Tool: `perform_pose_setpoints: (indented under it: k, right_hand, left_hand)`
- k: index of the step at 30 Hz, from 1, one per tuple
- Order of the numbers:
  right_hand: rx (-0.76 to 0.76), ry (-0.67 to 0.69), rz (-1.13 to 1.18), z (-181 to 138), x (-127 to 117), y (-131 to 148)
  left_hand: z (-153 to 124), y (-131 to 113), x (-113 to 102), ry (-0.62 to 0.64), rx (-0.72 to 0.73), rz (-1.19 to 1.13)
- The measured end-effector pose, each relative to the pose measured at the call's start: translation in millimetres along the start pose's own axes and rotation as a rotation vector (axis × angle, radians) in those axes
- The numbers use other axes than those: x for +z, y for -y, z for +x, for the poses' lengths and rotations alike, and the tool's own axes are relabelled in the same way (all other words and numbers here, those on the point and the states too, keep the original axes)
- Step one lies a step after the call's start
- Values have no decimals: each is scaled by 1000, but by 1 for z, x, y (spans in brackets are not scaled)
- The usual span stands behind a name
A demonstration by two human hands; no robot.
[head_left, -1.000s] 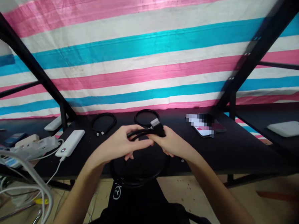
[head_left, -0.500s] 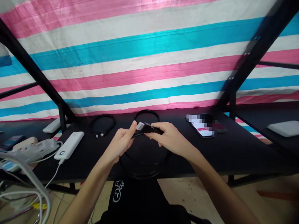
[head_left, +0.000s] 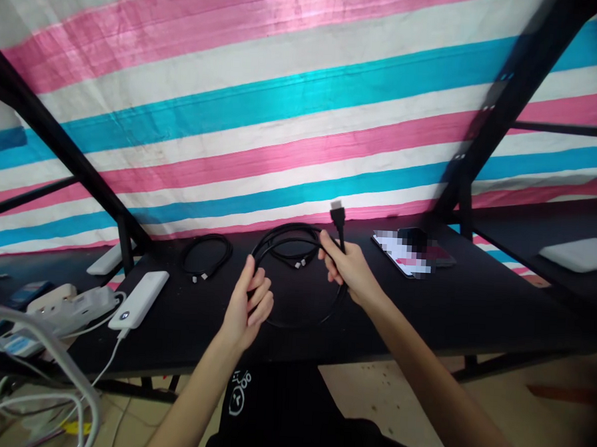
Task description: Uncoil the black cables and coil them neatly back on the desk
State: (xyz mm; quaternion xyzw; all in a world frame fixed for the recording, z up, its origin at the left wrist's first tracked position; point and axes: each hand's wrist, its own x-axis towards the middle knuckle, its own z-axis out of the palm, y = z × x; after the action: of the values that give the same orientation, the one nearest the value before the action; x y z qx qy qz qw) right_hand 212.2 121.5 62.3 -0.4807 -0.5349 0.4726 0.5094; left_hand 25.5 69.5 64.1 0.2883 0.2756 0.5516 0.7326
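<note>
A black HDMI cable [head_left: 298, 227], gathered in loops, is stretched between my two hands above the black table. My left hand [head_left: 250, 304] is closed round the left side of the loops. On the other side, my right hand [head_left: 343, 266] pinches them, and a plug [head_left: 337, 215] with a blurred metal end sticks up above its fingers. Part of the loops hangs below, dark against the tabletop. Behind the held loops lies a second coiled black cable, partly covered, with its plugs [head_left: 300, 263] showing. Another coiled black cable [head_left: 208, 237] rests to the left.
A white power bank [head_left: 139, 298] with a white lead lies left on the table [head_left: 398, 322]. Beyond it are a white power strip [head_left: 81, 309] and thick white cables. A phone [head_left: 401, 255], partly pixelated, lies right. Black frame bars slope up on both sides before a striped sheet.
My hands have moved apart, and the loops now spread between them. The plug, earlier lying sideways between my hands, now points up at my right hand.
</note>
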Motion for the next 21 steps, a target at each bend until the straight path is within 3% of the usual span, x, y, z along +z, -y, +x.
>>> perform_pose_setpoints:
  k: [4, 9, 15, 17, 21]
  right_hand:
    - [36, 138, 33, -5, 0, -10]
    - [85, 203, 142, -8, -4, -14]
    - [81, 205, 317, -10, -4, -8]
    - [122, 180, 393, -10, -5, -5]
    - [231, 78, 519, -11, -5, -6]
  left_hand:
    - [3, 3, -7, -68, 19, -137]
    - [3, 2, -3, -111, -10, 35]
    - [9, 5, 0, -251, 255, 327]
    - [8, 6, -1, -221, 269, 326]
    - [2, 10, -2, -70, 150, 259]
